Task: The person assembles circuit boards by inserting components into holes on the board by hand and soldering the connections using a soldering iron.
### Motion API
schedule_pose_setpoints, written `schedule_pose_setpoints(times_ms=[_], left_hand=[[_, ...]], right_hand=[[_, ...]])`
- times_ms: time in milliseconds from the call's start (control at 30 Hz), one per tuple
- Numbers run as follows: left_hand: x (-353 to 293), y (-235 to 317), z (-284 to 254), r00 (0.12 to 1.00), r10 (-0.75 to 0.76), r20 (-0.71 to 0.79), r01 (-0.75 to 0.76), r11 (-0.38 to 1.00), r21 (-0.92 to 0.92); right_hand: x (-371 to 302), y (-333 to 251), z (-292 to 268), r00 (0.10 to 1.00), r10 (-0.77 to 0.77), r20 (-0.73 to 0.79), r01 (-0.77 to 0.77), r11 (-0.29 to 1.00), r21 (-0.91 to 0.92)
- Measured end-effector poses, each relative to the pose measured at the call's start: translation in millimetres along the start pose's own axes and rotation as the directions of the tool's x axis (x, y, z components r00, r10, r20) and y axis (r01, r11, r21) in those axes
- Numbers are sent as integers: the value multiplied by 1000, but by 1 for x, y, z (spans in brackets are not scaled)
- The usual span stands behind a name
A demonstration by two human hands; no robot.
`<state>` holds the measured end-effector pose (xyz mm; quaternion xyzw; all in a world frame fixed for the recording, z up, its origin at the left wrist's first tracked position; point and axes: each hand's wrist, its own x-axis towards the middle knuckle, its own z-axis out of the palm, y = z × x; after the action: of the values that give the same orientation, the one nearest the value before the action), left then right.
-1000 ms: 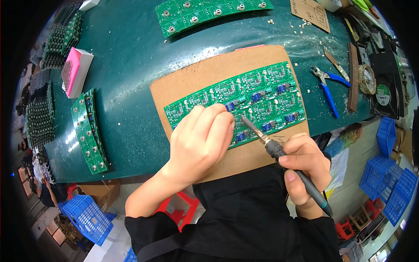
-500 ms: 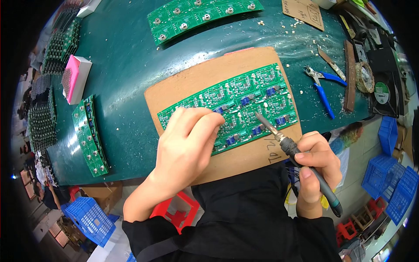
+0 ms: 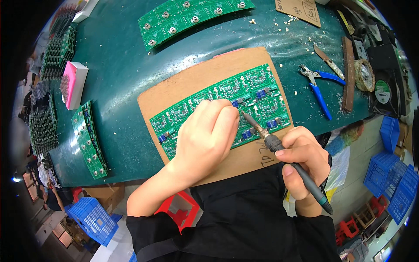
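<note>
Item: green circuit board panel [image 3: 257, 94], a long strip of repeated units with blue components, lay flat on a brown cardboard sheet [image 3: 183, 89] on the dark green counter [image 3: 118, 65]. Its near half sat directly under the left hand; its far end reached out beyond the fingertips of both hands.

Left hand [image 3: 205, 139]: palm down, fingers curled and bunched, pressed onto the panel. Whether anything was pinched under the fingertips could not be told; they were hidden by the hand's own back.

Right hand [image 3: 301, 161]: closed around the dark handle of a soldering iron [image 3: 279, 150], held like a pen. The metal tip ran up and to the left from this hand, ending at the board just beside the left hand's fingertips.

Beyond the right hand, further out on the counter: blue-handled cutters [image 3: 316, 85], jaws pointing left; a narrow brown strip [image 3: 348, 74] just right of them; a small black fan [image 3: 383, 91] further right again.

Far beyond the left hand: a second green panel [image 3: 192, 17] with round silver parts, well apart from the cardboard.

To the left of the left hand: a short green board strip [image 3: 89, 139] near the counter's edge; a pink-and-white block [image 3: 73, 85] beyond it; stacks of dark boards [image 3: 43, 118] at the far left.

Below the counter: blue crates [image 3: 94, 220] and red stools [image 3: 181, 212].
</note>
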<state>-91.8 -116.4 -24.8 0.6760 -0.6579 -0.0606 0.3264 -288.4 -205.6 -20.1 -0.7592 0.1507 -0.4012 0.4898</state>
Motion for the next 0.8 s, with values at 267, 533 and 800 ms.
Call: schedule_pose_setpoints(times_ms=[267, 533, 800], left_hand=[[2, 3, 4, 996, 83, -28, -78, 988, 132], [10, 8, -3, 999, 46, 28, -50, 990, 130], [20, 19, -15, 980, -98, 171, 113, 990, -80]], right_hand=[[0, -1, -6, 999, -2, -45, 1, 1000, -25], [1, 3, -12, 996, -42, -82, 43, 999, 8], [-5, 8, -36, 987, -23, -162, 24, 1000, 2]])
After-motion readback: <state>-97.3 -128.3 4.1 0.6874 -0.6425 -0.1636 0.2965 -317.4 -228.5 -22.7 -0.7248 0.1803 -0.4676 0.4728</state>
